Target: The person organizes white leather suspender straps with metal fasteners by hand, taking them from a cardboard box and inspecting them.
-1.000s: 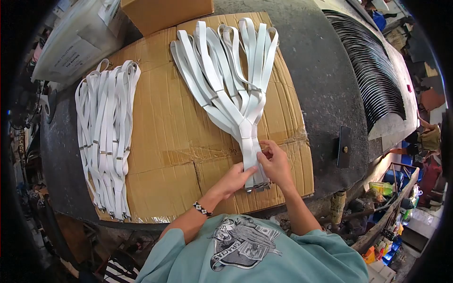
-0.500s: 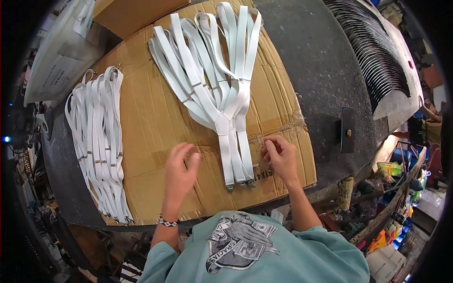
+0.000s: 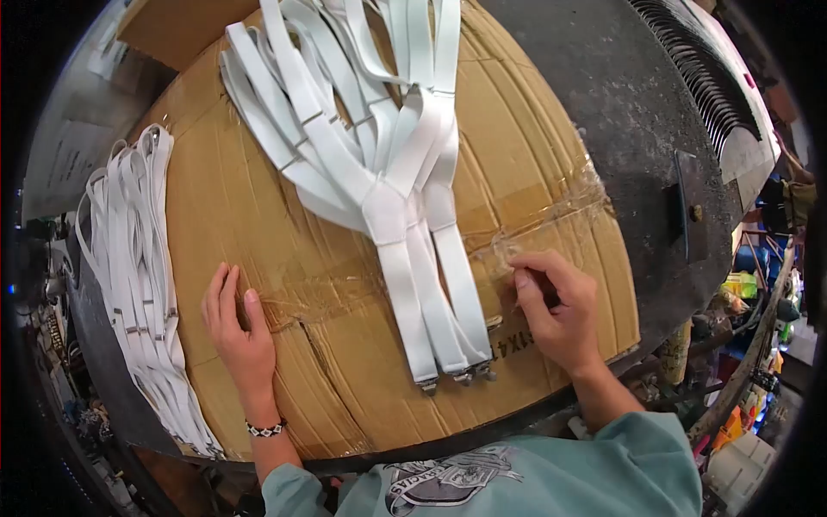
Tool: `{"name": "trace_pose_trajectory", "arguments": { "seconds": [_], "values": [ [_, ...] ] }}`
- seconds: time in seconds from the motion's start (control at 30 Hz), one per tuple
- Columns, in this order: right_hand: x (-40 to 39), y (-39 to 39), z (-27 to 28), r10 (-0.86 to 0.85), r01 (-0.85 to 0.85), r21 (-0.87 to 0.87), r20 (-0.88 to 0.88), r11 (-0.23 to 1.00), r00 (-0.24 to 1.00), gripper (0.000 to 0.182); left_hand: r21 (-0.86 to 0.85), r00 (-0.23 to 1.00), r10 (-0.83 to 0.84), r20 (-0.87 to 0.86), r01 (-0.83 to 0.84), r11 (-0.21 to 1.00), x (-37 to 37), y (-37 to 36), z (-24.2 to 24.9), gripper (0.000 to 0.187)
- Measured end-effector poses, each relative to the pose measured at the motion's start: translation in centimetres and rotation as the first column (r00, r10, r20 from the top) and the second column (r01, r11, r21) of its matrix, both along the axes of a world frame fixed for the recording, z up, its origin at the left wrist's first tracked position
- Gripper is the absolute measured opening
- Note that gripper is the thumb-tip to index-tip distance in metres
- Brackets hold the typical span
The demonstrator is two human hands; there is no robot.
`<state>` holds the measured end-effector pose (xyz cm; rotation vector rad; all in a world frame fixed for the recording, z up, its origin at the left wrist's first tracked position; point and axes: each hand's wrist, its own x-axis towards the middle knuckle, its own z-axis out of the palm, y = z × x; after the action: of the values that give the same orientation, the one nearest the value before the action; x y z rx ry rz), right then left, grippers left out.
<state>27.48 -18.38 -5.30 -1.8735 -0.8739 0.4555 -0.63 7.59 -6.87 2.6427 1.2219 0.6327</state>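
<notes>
Several white Y-shaped suspenders (image 3: 401, 250) lie bunched on the flattened cardboard (image 3: 319, 396), with their straps fanned out at the far end and metal clips (image 3: 457, 377) at the near end. Left of them, my left hand (image 3: 241, 332) hovers over or rests on the cardboard with its fingers apart, holding nothing. My right hand (image 3: 560, 310) is just right of the suspenders, apart from them. Its fingers are curled and pinched; whether something small is between them cannot be made out. A second bundle of white suspenders (image 3: 138, 293) lies along the cardboard's left side.
The cardboard lies on a dark worktable (image 3: 594, 95). A brown box (image 3: 185, 30) stands at the back left, beside a pale plastic bag (image 3: 77, 146). On the right are a dark plate with a knob (image 3: 689, 207) and a rack of thin black hoops (image 3: 693, 77).
My left hand has moved left, toward the second bundle. My right hand stays pinched to the right of the suspenders. The head view has shifted and come closer.
</notes>
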Motion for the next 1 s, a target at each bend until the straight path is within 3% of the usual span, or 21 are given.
{"name": "trace_pose_trajectory", "arguments": {
  "seconds": [0.1,0.2,0.33,0.43,0.57,0.63,0.7,0.73,0.77,0.8,0.83,0.9,0.97,1.0],
  "values": [
    [-0.2,0.4,0.8,0.108,-0.112,0.003,0.241,0.994,0.964,0.014,-0.041,0.999,-0.008,0.048,0.010,0.999,-0.6,0.2,0.1,0.033],
    [-0.4,0.1,0.9,0.122,-0.122,-0.013,0.180,0.992,0.976,0.011,-0.126,0.985,-0.015,0.170,0.037,0.991,-1.6,0.5,-0.3,0.030],
    [-0.1,0.1,-0.4,0.078,-0.086,0.089,0.093,0.992,0.993,0.010,-0.193,0.937,-0.075,0.341,0.148,0.970,-2.7,1.3,-1.6,0.029],
    [0.9,0.3,-0.9,0.132,-0.146,0.053,0.210,0.988,0.969,0.011,-0.110,0.911,-0.106,0.399,0.162,0.981,-2.6,2.6,-3.2,0.025],
    [1.3,-0.2,-1.1,0.151,-0.155,0.122,0.044,0.980,0.988,0.018,-0.104,0.902,-0.103,0.419,0.160,0.982,-2.5,3.3,-3.0,0.022],
    [-1.2,-1.7,2.2,0.133,-0.077,0.276,-0.191,0.958,0.972,0.022,-0.127,0.896,-0.088,0.436,0.158,0.979,-2.3,3.5,-2.9,0.024],
    [-3.9,-5.7,3.3,0.340,-0.254,0.459,-0.115,0.852,0.933,0.021,-0.132,0.906,-0.097,0.411,0.165,0.977,-2.3,3.6,-3.0,0.024],
    [-5.5,-9.6,2.8,0.347,-0.270,0.383,-0.149,0.883,0.926,0.022,-0.101,0.904,-0.107,0.414,0.163,0.981,-2.1,4.1,-3.0,0.024],
    [-8.6,-11.1,5.1,0.747,-0.604,0.474,-0.199,0.640,0.635,0.024,-0.085,0.904,-0.110,0.412,0.159,0.984,-2.1,4.4,-3.3,0.024],
    [-9.6,-11.5,6.7,0.927,-0.883,0.287,-0.173,0.371,0.333,0.025,-0.076,0.907,-0.108,0.406,0.152,0.985,-2.3,4.2,-3.8,0.024],
    [-12.2,-12.0,7.1,0.937,-0.974,0.113,-0.315,0.197,0.153,0.024,-0.087,0.912,-0.098,0.398,0.144,0.986,-2.3,4.0,-4.0,0.023],
    [-16.8,-13.2,3.3,0.804,-0.986,-0.132,-0.573,0.098,0.157,0.023,-0.096,0.919,-0.091,0.384,0.137,0.986,-1.8,4.3,-3.9,0.023],
    [-18.7,-15.1,-4.1,0.679,-0.945,-0.253,-0.658,0.207,0.325,0.023,-0.097,0.941,-0.066,0.333,0.104,0.990,-1.7,3.7,-3.6,0.024],
    [-18.4,-15.8,-8.8,0.689,-0.923,-0.259,-0.614,0.284,0.384,0.023,-0.099,0.951,-0.058,0.303,0.092,0.991,-1.6,3.4,-3.6,0.024]
  ]
}}
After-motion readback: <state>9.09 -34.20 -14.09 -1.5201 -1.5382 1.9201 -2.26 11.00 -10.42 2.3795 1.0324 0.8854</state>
